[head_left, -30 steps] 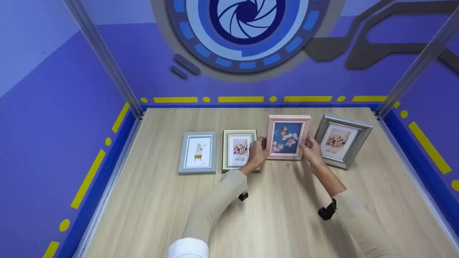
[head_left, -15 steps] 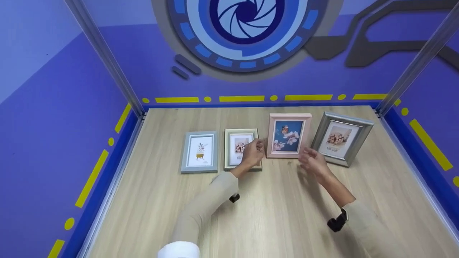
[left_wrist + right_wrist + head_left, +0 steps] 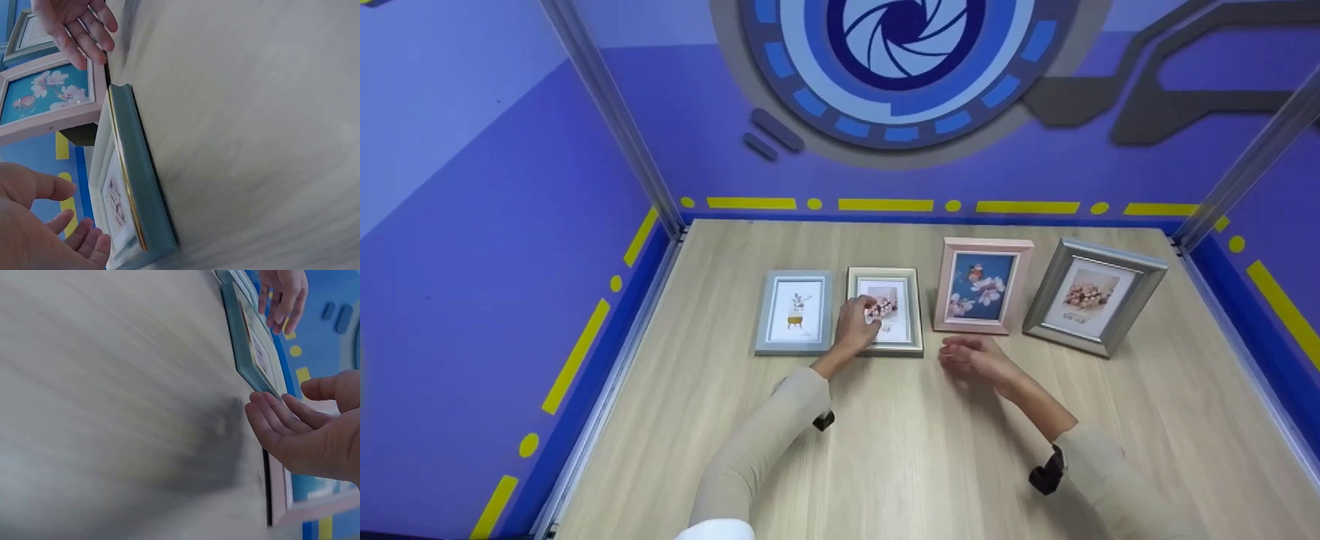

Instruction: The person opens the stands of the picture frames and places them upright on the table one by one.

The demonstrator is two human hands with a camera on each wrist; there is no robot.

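Observation:
My left hand (image 3: 856,328) hovers over the left part of a gold-rimmed picture frame (image 3: 896,311) that lies flat, its flower print facing up. In the left wrist view, that hand's loosely bent fingers (image 3: 84,242) hold nothing, and the frame shows a blue-green side. My right hand (image 3: 979,361) is in front of the pink picture frame (image 3: 981,285), which stands upright with a blue blossom picture. Relaxed, empty fingers (image 3: 275,419) of the right hand point toward the flat frame in the right wrist view.
A light blue picture frame (image 3: 795,311) lies flat at the left of the row. At the right end, a silver picture frame (image 3: 1091,296) stands turned at an angle. Purple-blue walls (image 3: 660,135) enclose the wooden tabletop (image 3: 885,465) at the back and sides.
Both hands have let go of the pink frame, which stays standing. My left hand has moved left over the gold-rimmed frame; my right hand has drawn back toward me and left.

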